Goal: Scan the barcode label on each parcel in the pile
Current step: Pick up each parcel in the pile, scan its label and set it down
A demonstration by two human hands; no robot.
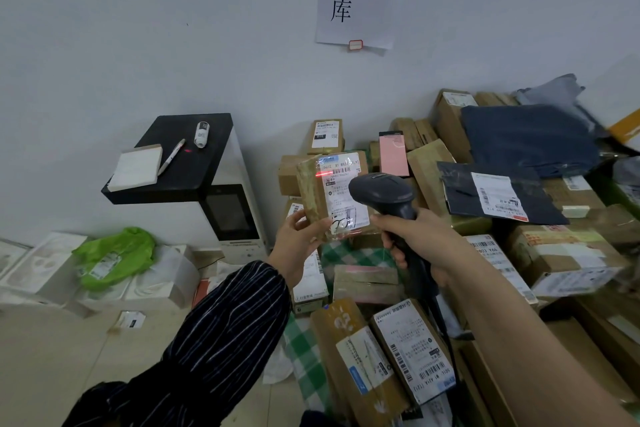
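One small parcel (313, 194) is pinched by its lower edge in the left hand (298, 243). Its barcode label (344, 191) faces the scanner (384, 192), which the right hand (426, 239) grips just beside it. A red line (320, 175) crosses the label's top. The pile (561, 263) lies beyond and below both hands.

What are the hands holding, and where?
The left hand pinches the parcel by its lower left corner; the right hand grips the scanner by its handle.
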